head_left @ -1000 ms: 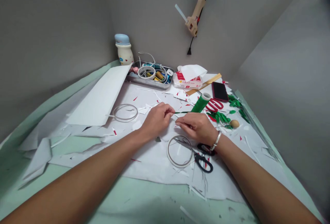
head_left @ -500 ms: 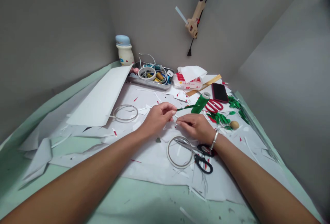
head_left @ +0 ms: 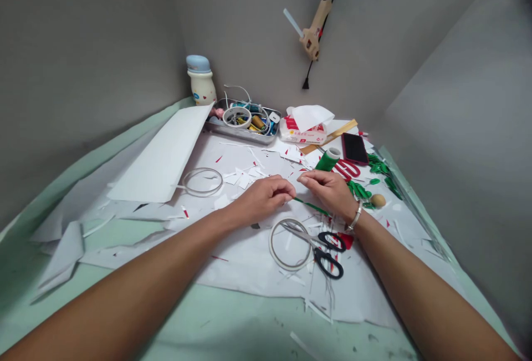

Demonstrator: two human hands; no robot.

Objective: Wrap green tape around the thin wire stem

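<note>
Over the middle of the paper-strewn table, my left hand (head_left: 268,199) is closed in a pinch on one end of a thin green strip (head_left: 311,206). The strip slants down to the right, passing below the fingers of my right hand (head_left: 328,190). Thumb and fingertips of that right hand are pressed together; what lies between them, if anything, is too small to see. Just behind it stands a green thread spool (head_left: 327,159), partly covered by the hand. Scissors with black handles (head_left: 328,255) lie below both hands, their blades across a roll of tape (head_left: 272,250).
Green leaf-shaped pieces (head_left: 357,189), a wooden ball (head_left: 378,200), red-handled scissors (head_left: 348,169) and a phone (head_left: 354,148) lie at right. Behind are a tissue pack (head_left: 301,131) and a metal tray (head_left: 249,137). A white sheet (head_left: 162,156) and another ring (head_left: 202,194) lie left.
My left hand has moved slightly down and right, and the green strip has swung from pointing up-right to down-right. My right hand has risen, uncovering more of the black scissors and a red piece.
</note>
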